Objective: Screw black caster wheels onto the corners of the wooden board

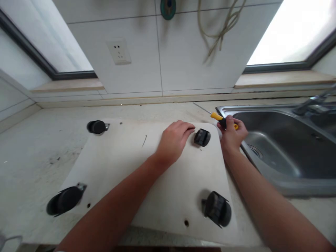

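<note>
A white board (147, 168) with rounded corners lies on the counter, bearing black caster wheels at its corners. My left hand (174, 140) rests over the board beside the far right caster (202, 137), its fingers pressed together; whatever they pinch is too small to make out. In my right hand (233, 132), at the sink's edge, is a screwdriver (216, 116) with a yellow and black handle, its shaft aimed up and left. Other casters are the near right one (217, 209), the far left one (97, 126) and the near left one (65, 200).
Right of the board is a steel sink (278, 140) with a faucet (315, 101). A thin dark strip (144, 140) lies on the board. Behind the counter (34, 150) rises a tiled wall with a socket (119, 51) and a hanging cord (223, 33).
</note>
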Demonstrator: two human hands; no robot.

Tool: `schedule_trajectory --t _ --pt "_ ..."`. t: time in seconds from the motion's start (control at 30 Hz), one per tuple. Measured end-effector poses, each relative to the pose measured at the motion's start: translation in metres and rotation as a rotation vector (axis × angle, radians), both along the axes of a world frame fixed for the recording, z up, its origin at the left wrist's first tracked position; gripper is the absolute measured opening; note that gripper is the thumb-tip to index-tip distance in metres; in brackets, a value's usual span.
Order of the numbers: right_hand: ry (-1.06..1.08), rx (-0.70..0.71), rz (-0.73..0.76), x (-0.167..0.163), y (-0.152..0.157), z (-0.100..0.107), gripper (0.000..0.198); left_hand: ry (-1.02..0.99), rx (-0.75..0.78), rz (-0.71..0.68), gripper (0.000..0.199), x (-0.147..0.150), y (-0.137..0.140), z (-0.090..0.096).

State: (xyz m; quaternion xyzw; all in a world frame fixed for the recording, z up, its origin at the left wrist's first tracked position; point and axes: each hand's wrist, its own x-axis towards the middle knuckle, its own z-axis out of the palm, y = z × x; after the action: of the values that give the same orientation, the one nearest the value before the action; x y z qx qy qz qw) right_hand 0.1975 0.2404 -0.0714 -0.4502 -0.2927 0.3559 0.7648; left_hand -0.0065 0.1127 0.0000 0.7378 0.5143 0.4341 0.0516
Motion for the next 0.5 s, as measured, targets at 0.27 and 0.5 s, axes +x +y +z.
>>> schedule_trajectory --t 0.27,0.5 --pt "-0.044 -0.024 0.048 0.0007 -0.0024 -0.0002 0.074 0.023 -0.043 -0.004 0.019 -0.0033 0.0030 -0.0023" --pt "-0.083 -0.030 0.051 0.0026 -0.0029 0.0025 0.079 0.014 -0.065 0.016 0.015 0.0009 0.0046 0.0010"
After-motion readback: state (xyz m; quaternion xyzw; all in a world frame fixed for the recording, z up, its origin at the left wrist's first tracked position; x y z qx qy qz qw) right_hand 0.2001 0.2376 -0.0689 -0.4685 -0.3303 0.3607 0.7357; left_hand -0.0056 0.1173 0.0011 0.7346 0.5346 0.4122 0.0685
